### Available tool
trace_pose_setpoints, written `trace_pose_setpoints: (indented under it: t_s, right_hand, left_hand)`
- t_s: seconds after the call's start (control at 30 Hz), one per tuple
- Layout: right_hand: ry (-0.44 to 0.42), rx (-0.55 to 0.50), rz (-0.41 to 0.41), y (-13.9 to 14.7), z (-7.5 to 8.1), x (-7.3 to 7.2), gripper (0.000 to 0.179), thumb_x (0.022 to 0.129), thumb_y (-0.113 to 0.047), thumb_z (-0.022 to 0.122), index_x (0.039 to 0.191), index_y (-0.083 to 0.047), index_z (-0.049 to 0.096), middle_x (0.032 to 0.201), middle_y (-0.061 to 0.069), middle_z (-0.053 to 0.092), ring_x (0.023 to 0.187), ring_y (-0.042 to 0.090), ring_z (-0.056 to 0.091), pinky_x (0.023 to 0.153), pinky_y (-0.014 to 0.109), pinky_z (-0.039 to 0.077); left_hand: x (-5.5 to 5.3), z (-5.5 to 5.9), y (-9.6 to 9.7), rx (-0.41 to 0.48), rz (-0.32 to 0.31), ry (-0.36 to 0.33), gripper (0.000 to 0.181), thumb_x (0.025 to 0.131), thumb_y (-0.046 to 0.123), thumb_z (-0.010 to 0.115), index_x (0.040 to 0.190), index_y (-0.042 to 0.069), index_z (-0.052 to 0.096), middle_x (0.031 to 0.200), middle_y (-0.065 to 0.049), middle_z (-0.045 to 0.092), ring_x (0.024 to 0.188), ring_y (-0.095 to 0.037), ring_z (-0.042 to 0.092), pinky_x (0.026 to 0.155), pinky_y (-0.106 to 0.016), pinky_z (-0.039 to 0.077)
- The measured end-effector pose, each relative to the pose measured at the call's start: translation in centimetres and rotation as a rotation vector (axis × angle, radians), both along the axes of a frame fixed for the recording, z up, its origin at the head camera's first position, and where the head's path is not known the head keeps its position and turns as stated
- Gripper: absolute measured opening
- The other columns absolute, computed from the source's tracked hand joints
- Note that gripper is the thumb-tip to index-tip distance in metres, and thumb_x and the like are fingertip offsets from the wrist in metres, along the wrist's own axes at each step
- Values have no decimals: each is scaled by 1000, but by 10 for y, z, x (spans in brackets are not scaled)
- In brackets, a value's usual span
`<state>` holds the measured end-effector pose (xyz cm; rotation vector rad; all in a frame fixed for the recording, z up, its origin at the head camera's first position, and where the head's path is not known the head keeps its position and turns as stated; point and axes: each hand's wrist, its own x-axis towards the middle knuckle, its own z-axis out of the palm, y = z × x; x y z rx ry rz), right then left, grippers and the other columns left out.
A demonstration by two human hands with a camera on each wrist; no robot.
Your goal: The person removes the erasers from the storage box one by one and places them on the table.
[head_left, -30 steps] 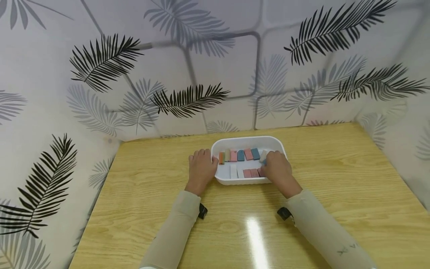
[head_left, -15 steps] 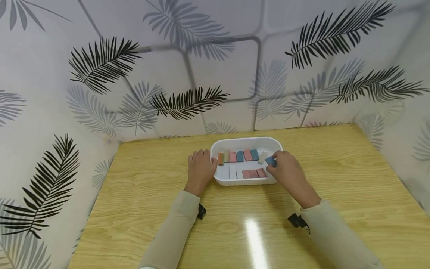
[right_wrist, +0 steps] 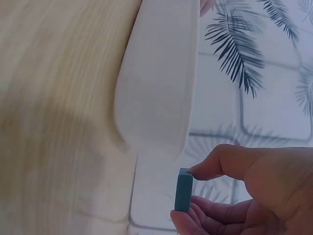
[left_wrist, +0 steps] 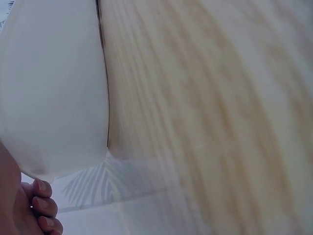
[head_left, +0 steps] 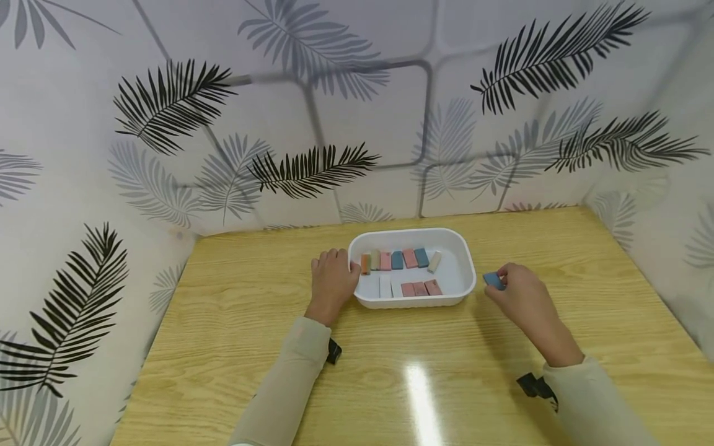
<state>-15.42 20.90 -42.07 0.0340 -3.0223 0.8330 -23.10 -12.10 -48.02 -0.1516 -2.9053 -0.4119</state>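
A small blue eraser [head_left: 494, 280] is pinched between the thumb and fingers of my right hand [head_left: 524, 300], just beyond the right end of a white plastic tray [head_left: 460, 272]. In the right wrist view the eraser [right_wrist: 184, 191] stands upright between thumb and fingertips, above the table. My left hand [head_left: 333, 282] holds the left end of the tray, its thumb over the rim. Inside the tray, a back row has an orange-and-green eraser [head_left: 365, 264], pink erasers [head_left: 409, 257], blue erasers [head_left: 421, 257] and a tilted cream eraser [head_left: 434, 262]. White erasers [head_left: 385, 286] and pink ones lie in front.
The tray stands on a wood-grain table [head_left: 251, 371], towards its back edge. A wall covering [head_left: 368, 111] with leaf patterns rises behind and at the sides. A dark wrist strap [head_left: 535, 385] shows at the right cuff.
My right hand has picked the blue eraser out of the tray's right end and carried it rightwards, past the rim. My left hand has stayed on the tray.
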Motion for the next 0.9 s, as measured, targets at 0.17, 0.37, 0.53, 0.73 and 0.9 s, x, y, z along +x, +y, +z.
trace_pose_setpoints:
  t_s: [0.17,0.37,0.53,0.73,0.9]
  right_hand:
    - [-43,2,-21,20,-10,8,46,85,-24,59,110,14,54,98,27,58,75,29,58,61,40,48]
    - [-57,30,-30,40,-23,17,46,85,-25,61,106,16,55,94,29,60,75,31,59,63,43,47]
    - [-136,47,-41,54,-34,24,48,86,-26,60,106,18,54,94,30,60,78,34,59,64,44,47]
    - [-186,62,-46,71,-41,30,48,86,-25,57,106,19,52,97,32,58,79,35,58,65,45,46]
    - [-211,73,-58,80,-45,34,49,86,-25,57,106,20,51,100,35,56,85,42,58,68,48,46]
  left_hand:
    - [1,-1,0,6,-2,16,26,90,27,47,94,5,60,89,-7,57,82,-24,47,73,-40,31]
    - [1,-2,0,5,2,13,27,89,27,45,95,4,59,90,-7,57,82,-23,47,73,-39,31]
    - [0,-4,-1,1,0,11,28,90,29,46,95,4,59,90,-7,56,82,-23,47,73,-39,31]
    - [0,-4,-2,-10,2,2,28,90,29,45,95,5,59,89,-6,56,82,-22,46,73,-38,31]
    - [0,-1,-1,8,-8,-7,28,90,28,46,95,4,59,89,-6,55,82,-23,46,73,-38,31]
